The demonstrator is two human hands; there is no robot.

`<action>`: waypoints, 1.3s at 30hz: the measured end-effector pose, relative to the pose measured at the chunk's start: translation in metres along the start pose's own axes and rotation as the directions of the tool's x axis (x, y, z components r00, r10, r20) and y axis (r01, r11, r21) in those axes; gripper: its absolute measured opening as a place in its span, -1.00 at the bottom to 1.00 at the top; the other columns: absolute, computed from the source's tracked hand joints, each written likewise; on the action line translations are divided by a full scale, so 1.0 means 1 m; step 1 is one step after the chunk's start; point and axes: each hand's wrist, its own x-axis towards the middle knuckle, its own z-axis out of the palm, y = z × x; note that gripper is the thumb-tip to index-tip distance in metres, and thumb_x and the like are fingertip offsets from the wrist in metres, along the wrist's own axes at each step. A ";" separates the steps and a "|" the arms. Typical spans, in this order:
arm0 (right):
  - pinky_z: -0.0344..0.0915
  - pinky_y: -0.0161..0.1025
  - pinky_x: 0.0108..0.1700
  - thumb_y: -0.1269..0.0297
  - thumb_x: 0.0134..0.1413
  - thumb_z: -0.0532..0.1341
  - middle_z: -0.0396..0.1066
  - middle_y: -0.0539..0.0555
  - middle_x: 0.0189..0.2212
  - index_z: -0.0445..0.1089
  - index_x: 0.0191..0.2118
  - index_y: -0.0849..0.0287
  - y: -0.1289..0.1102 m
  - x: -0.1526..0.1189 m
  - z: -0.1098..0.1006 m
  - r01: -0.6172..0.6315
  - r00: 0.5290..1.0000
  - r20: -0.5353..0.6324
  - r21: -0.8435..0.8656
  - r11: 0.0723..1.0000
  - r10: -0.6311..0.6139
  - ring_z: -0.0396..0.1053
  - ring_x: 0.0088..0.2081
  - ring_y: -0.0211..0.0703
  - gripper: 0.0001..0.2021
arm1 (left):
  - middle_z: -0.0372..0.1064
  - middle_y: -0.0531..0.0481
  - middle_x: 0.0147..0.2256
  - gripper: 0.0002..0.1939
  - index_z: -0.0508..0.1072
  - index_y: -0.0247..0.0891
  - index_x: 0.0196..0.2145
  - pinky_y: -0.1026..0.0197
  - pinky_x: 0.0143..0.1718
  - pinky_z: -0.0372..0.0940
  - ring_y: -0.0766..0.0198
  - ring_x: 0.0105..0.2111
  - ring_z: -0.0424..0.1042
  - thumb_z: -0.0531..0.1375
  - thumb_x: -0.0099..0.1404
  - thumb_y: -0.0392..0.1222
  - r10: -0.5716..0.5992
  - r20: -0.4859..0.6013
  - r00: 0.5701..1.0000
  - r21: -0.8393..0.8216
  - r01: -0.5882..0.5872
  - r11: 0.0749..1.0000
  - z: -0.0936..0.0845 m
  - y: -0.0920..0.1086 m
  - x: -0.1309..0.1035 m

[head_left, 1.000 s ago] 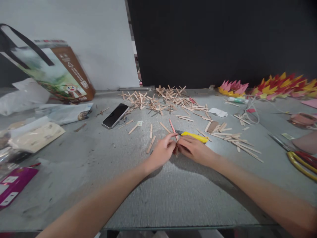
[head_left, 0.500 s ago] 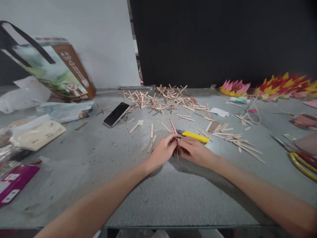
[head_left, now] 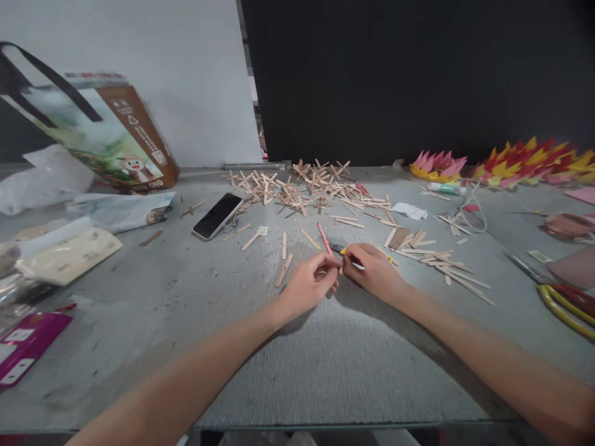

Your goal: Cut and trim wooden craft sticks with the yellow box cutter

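Observation:
My left hand [head_left: 310, 284] is closed in a pinch, with a small end of a wooden craft stick [head_left: 341, 270] showing at its fingertips. Almost touching it, my right hand [head_left: 374, 272] has its fingers curled and pressed together; what lies between them is hidden. Just beyond both hands is a pink patterned pencil [head_left: 324, 238], its near end beside my left fingers. Behind my right hand lies a yellow utility knife [head_left: 343, 251], mostly covered. Loose craft sticks [head_left: 284, 270] lie left of my hands.
Crossed craft sticks [head_left: 279, 189] are heaped at the back, near a phone [head_left: 217, 215]. More sticks [head_left: 439, 255] lie right. Scissors [head_left: 558, 297], a glue stick [head_left: 446, 188] and folded-paper flowers [head_left: 534, 162] are farther right. A bag [head_left: 134, 136] and plastic packets [head_left: 74, 251] stand left.
My right hand has shifted right and up a little, now covering most of the utility knife. My left hand has turned slightly, and its pinch shows more clearly.

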 end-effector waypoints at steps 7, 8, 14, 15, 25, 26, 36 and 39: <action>0.25 -0.19 -0.23 0.38 0.37 0.24 0.39 0.02 -0.39 0.25 -0.30 0.04 -0.008 -0.002 0.004 0.034 0.999 0.012 0.070 0.997 -0.035 0.38 -0.31 -0.06 -0.80 | 0.50 0.00 -0.27 -0.65 0.36 -0.23 0.04 0.21 -0.28 0.40 0.32 -0.41 0.48 0.30 0.44 -0.01 -0.042 0.003 0.999 -0.065 0.042 0.997 -0.001 -0.009 0.005; 0.25 -0.20 -0.23 0.39 0.37 0.24 0.38 0.01 -0.39 0.25 -0.30 0.04 -0.008 -0.002 0.004 0.041 0.999 0.008 0.071 0.997 -0.042 0.37 -0.32 -0.06 -0.80 | 0.49 0.02 -0.30 -0.62 0.34 -0.22 0.07 0.21 -0.28 0.40 0.32 -0.42 0.48 0.30 0.44 0.00 -0.044 0.011 0.999 -0.072 0.045 0.996 -0.002 -0.010 0.006; 0.25 -0.21 -0.23 0.39 0.38 0.20 0.38 0.00 -0.39 0.26 -0.28 0.05 -0.008 -0.003 0.004 0.005 1.000 -0.016 0.143 0.990 -0.003 0.37 -0.33 -0.10 -0.83 | 0.46 0.06 -0.35 -0.55 0.37 -0.23 0.12 0.21 -0.31 0.42 0.31 -0.42 0.47 0.32 0.43 0.05 -0.036 -0.004 0.999 -0.085 0.035 0.996 -0.003 -0.016 0.008; 0.25 -0.21 -0.24 0.38 0.38 0.21 0.39 0.00 -0.38 0.27 -0.28 0.05 -0.008 -0.003 0.004 -0.010 1.000 -0.013 0.166 0.986 0.012 0.38 -0.33 -0.11 -0.84 | 0.46 0.06 -0.35 -0.54 0.37 -0.23 0.12 0.21 -0.31 0.42 0.31 -0.42 0.47 0.32 0.42 0.06 -0.038 -0.011 0.999 -0.085 0.037 0.996 -0.003 -0.016 0.008; 0.29 -0.19 -0.28 0.07 0.50 0.17 0.49 -0.01 -0.37 0.32 -0.09 0.04 -0.009 -0.002 0.001 -0.293 0.955 0.040 0.253 0.922 0.293 0.43 -0.38 -0.12 -0.83 | 0.47 0.03 -0.33 -0.59 0.43 -0.25 0.09 0.22 -0.36 0.43 0.32 -0.44 0.48 0.32 0.42 0.02 -0.062 -0.040 0.997 -0.084 0.058 0.995 -0.003 -0.017 0.008; 0.29 -0.19 -0.28 0.05 0.48 0.19 0.48 -0.01 -0.36 0.30 -0.05 0.04 -0.010 -0.002 0.001 -0.314 0.949 0.050 0.266 0.911 0.313 0.44 -0.38 -0.11 -0.81 | 0.47 0.03 -0.34 -0.60 0.44 -0.25 0.09 0.22 -0.37 0.43 0.33 -0.44 0.48 0.32 0.42 0.01 -0.064 -0.044 0.997 -0.086 0.060 0.994 -0.003 -0.017 0.009; 0.30 -0.13 -0.25 0.03 0.47 0.20 0.49 0.00 -0.31 0.18 0.16 0.02 -0.006 -0.003 0.005 -0.310 0.950 0.155 0.373 0.875 0.271 0.46 -0.32 -0.05 -0.68 | 0.45 0.05 -0.39 -0.70 0.45 -0.26 0.00 0.24 -0.39 0.39 0.33 -0.46 0.46 0.30 0.42 -0.06 -0.062 -0.041 0.997 -0.049 0.060 0.997 -0.005 -0.017 0.010; 0.30 -0.12 -0.23 0.00 0.47 0.20 0.46 -0.01 -0.32 0.23 0.06 0.00 -0.005 -0.003 0.005 -0.300 0.952 0.188 0.418 0.858 0.241 0.46 -0.30 -0.04 -0.73 | 0.45 0.04 -0.38 -0.73 0.46 -0.26 -0.03 0.24 -0.38 0.39 0.32 -0.45 0.46 0.27 0.44 -0.05 -0.053 -0.024 0.998 -0.016 0.052 0.998 -0.005 -0.017 0.008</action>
